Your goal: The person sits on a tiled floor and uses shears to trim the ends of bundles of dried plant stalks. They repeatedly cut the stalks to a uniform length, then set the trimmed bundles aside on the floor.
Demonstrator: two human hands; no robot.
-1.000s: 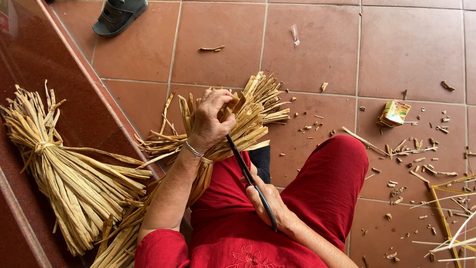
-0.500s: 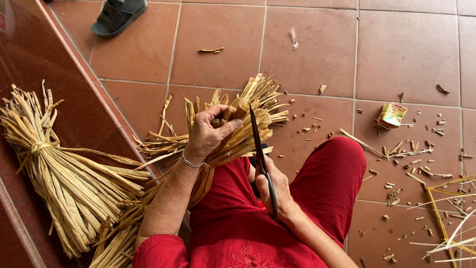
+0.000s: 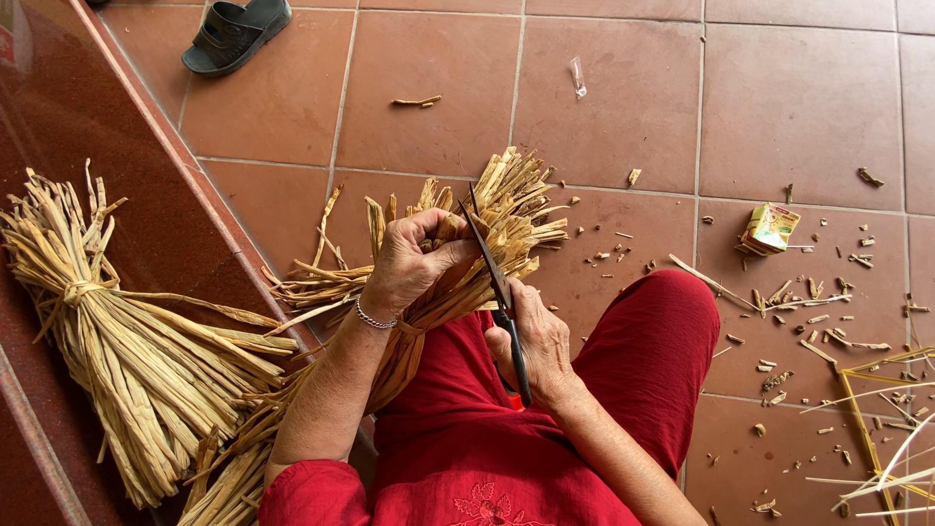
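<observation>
Scene: A seated person in red clothing trims dried straw over a floor of red-brown tiles, seen from above.
Left hand: The left hand [image 3: 414, 261] is closed tight around a bundle of dried straw [image 3: 487, 229], fingers curled over the top just short of the frayed ends, a thin bracelet at the wrist.
Right hand: The right hand [image 3: 534, 343] is wrapped around the black handles of a pair of scissors [image 3: 495, 287], firmly gripped; how far the handles are spread cannot be told from this angle.
Blades: The dark blades run up and to the left from the right hand, their tips touching the straw just right of the left hand's fingers. They look nearly closed.
Step in hand: Judged from the picture, the work is at the trimming stage, the ragged ends being cut square.
What a further cut would call for: A steady left grip close to the cut line, fingers kept clear of the blades, and the bundle held still across the lap.
Where the straw lies: The bundle slants from the near left, across the lap, to its far tips beyond both hands, with the cut ends fanning out to the far right.
Around the work: A second tied sheaf [image 3: 127, 341] rests on the dark step at left; clippings litter the tiles at right near a small carton [image 3: 769, 229]; a dark sandal [image 3: 237, 34] lies at the far left.
</observation>
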